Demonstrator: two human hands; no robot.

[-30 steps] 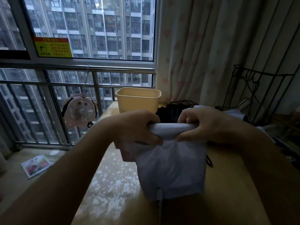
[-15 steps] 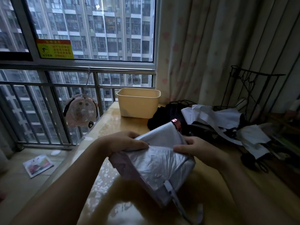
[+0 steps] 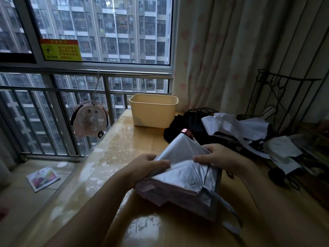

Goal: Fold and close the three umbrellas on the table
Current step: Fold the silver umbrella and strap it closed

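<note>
Head view: I see a glossy worktop (image 3: 135,150) by the window (image 3: 99,31). Beyond my fingers (image 3: 160,162) stands a tub (image 3: 153,111), contents hidden. Both hands' fingers clamp the silver umbrella (image 3: 187,175) between them.

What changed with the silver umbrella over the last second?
The silver umbrella, held up at its top a second ago, came down onto the table. The left hand and right hand now pinch its folds. Yellow bin and other umbrellas unchanged.
</note>
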